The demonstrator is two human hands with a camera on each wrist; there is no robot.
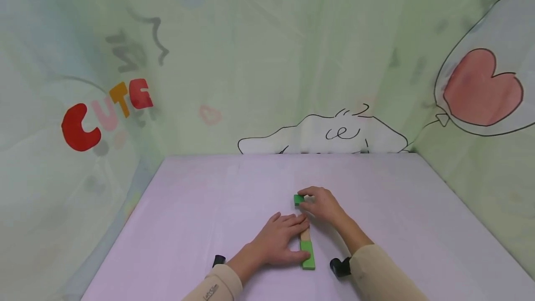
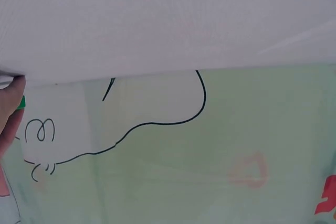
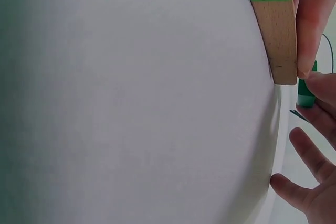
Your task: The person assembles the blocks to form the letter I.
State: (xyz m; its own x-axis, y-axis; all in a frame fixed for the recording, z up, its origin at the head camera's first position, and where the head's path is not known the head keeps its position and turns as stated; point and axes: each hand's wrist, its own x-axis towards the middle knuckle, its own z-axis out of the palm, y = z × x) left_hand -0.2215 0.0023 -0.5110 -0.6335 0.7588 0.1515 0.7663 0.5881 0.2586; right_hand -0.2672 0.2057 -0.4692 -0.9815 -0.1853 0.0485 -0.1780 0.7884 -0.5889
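My left hand (image 1: 281, 240) lies across a row made of a light green block (image 1: 308, 257) and a bare wooden block (image 1: 305, 234), end to end on the table. Its thumb rests on the green part, and its fingertips reach the far end of the wood. Just beyond, my right hand (image 1: 321, 206) pinches a small dark green block (image 1: 298, 199) between thumb and finger. In the right wrist view this dark green block (image 3: 305, 94) is close to the end of the wooden block (image 3: 278, 45), and the right hand's other fingers (image 3: 310, 153) are spread.
A pale lilac table (image 1: 200, 199) spreads around both hands. Behind it hangs a printed cloth (image 1: 267, 59) with drawings and letters. Black wrist cameras (image 1: 340, 267) stick out beside the sleeves.
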